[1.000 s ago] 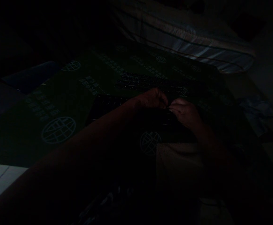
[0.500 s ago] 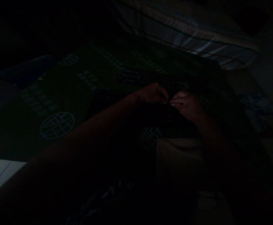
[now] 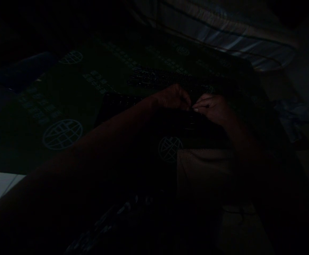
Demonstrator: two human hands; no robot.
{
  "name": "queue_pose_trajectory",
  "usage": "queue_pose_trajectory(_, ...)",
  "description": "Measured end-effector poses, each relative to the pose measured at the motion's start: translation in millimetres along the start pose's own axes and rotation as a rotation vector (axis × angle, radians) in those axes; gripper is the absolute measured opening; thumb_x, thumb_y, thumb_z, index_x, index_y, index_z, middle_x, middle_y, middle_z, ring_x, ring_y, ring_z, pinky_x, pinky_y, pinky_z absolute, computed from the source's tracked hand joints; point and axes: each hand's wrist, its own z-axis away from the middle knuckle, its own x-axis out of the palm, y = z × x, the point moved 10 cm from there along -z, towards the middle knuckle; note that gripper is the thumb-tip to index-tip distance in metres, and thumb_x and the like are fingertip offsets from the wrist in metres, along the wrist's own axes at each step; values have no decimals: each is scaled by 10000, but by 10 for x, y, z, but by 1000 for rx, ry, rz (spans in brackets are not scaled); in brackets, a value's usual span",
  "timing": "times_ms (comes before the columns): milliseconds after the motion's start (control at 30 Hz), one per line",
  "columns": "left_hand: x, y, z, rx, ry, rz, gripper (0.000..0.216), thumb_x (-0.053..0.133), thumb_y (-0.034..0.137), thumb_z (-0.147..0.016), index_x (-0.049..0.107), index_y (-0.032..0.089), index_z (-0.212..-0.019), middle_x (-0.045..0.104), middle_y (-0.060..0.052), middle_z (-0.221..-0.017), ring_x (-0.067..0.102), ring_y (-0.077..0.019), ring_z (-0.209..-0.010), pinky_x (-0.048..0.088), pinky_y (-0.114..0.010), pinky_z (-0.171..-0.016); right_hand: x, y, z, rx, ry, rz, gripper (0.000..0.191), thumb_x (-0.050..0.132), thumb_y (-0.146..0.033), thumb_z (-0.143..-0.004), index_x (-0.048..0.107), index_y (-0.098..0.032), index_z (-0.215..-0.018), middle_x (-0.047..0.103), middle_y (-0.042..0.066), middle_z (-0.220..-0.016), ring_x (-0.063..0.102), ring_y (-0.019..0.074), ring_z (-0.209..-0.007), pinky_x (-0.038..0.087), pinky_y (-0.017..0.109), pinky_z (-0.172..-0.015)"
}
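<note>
Left hand (image 3: 177, 97) and right hand (image 3: 213, 108) sit higher in view than a second ago, as do the things around them, so the camera's aim has dipped; their pose looks nearly unchanged. From 8 o'clock, the left forearm slants up toward 2 o'clock, and the fingers curl down toward 4 o'clock. Beneath that arm, a long black keyboard-like slab with rows of pale marks (image 3: 175, 122) lies on the dark green tabletop printed with pale globes (image 3: 18, 148), its long axis running from 9 to 3 o'clock, the 3 o'clock end slightly lower. Off its 12 o'clock side, a dark band of small pale-flecked pieces (image 3: 165, 78) lies roughly parallel. Above the slab, the right hand reaches in from 5 o'clock, fingers aimed at 9 o'clock, thumb and fingertips drawn close, almost meeting the left's. Darkness hides whether either hand pinches anything.
</note>
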Motion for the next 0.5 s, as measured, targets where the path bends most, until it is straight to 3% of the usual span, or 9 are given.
queue_pose_trajectory(500,2,17,9,-3,23,53,121,687,167,-637,707,145,-754,624,52,-647,532,-96,-619,362,-235,-629,-23,37,-1,11,41,-3,117,695,-336,-735,736,-227,-740,648,20,-765,607,178,-732,489,338,-666)
